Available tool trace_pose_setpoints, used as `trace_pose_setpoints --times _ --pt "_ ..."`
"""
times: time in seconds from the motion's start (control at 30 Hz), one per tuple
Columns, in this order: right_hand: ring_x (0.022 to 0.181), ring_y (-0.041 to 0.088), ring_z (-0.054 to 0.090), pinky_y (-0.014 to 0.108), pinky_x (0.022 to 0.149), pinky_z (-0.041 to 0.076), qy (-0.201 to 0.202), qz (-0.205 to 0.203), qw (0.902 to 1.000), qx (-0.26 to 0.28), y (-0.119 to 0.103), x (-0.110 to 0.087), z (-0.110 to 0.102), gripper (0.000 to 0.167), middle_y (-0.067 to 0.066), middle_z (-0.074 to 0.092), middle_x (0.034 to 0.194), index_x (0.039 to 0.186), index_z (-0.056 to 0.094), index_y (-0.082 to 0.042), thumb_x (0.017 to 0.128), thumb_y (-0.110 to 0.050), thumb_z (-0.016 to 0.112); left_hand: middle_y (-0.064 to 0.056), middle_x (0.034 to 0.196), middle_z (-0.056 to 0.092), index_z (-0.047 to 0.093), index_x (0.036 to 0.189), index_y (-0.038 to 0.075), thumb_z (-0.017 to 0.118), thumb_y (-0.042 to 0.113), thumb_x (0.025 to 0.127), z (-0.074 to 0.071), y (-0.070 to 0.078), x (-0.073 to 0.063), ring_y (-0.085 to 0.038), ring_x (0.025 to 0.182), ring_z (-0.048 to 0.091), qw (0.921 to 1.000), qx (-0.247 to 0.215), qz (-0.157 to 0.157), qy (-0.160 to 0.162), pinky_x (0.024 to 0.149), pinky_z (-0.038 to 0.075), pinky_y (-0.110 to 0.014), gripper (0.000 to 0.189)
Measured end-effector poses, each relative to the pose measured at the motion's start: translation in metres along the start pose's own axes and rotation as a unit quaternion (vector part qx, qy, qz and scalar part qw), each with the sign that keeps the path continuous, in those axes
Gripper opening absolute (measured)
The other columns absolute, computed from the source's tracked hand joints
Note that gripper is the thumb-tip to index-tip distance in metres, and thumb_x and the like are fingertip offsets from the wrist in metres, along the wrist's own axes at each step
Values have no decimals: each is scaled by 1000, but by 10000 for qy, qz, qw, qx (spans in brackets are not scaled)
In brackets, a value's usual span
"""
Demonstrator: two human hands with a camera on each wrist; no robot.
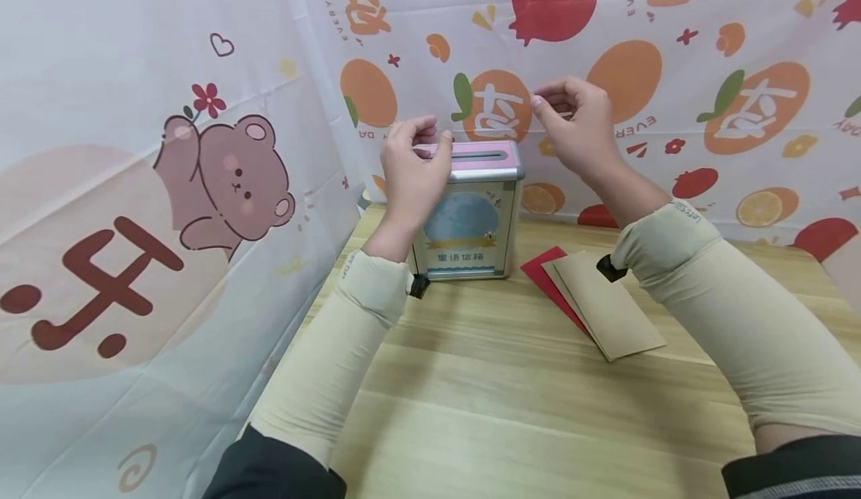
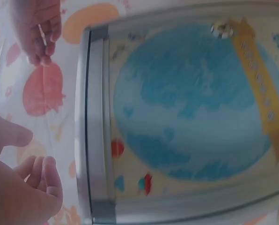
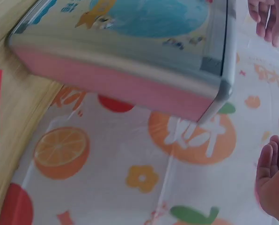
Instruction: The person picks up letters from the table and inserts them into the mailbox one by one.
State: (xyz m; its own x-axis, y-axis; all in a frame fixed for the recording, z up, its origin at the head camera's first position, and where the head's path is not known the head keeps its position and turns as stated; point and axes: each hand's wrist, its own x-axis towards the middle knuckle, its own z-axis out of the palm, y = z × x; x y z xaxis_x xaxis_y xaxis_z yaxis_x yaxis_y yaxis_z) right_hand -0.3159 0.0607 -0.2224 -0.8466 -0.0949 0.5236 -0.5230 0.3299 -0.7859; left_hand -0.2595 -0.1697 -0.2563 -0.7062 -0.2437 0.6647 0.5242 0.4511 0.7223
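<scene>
A metal-framed box with pink sides and a blue round picture on its front stands upright on the table. A slot runs along its pink top. My left hand is raised at the box's upper left corner, fingers loosely bent and holding nothing; in the left wrist view a gap shows between that hand and the box. To the right of the box and above its top, my right hand hangs in the air. Its fingers are loosely curled with nothing between them, as the right wrist view of the hand also shows.
Right of the box, brown envelopes lie overlapping a red envelope on the wooden table. A fruit-patterned cloth hangs close behind the box, and a bear-printed cloth lines the left side.
</scene>
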Motion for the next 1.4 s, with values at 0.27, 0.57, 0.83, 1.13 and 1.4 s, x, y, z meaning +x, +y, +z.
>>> trace_pose_setpoints --times 0.27,0.57,0.83,1.13,1.4 --pt "92 10 61 19 75 51 -127 815 9959 -361 41 -26 -39 33 -11 66 99 123 73 -7 104 -33 69 -16 98 69 72 106 -5 72 6 96 36 -1 -44 -19 80 65 9963 -541 -125 -658 72 55 -20 15" --pt "89 13 63 20 64 51 -587 1441 9833 -949 100 -66 -75 42 -1 70 102 126 71 -5 105 -40 66 -14 94 70 71 109 -5 72 7 97 87 -23 -106 -17 79 63 9779 -533 -951 -1783 70 53 -19 18" --pt "79 7 64 23 62 52 -895 1630 9722 -1425 162 -113 -95 37 4 70 94 117 72 2 106 -33 64 -9 89 70 71 108 -5 75 14 97 134 -49 -166 -11 71 60 9162 -411 -2872 -2763 63 51 -21 23" --pt "82 24 61 31 67 48 -1646 1485 9428 -2488 218 -157 -106 29 17 73 93 105 75 6 102 -22 67 3 69 59 70 86 1 81 18 91 174 -46 -203 -7 59 51 8906 -33 -3375 -3048 55 45 -21 22" --pt "88 27 66 33 73 51 -2135 2201 9200 -2439 222 -177 -103 33 19 76 99 107 76 6 103 -25 65 8 49 30 42 53 15 80 20 92 182 -44 -211 -9 48 30 8713 215 -3620 -3306 45 25 -25 55"
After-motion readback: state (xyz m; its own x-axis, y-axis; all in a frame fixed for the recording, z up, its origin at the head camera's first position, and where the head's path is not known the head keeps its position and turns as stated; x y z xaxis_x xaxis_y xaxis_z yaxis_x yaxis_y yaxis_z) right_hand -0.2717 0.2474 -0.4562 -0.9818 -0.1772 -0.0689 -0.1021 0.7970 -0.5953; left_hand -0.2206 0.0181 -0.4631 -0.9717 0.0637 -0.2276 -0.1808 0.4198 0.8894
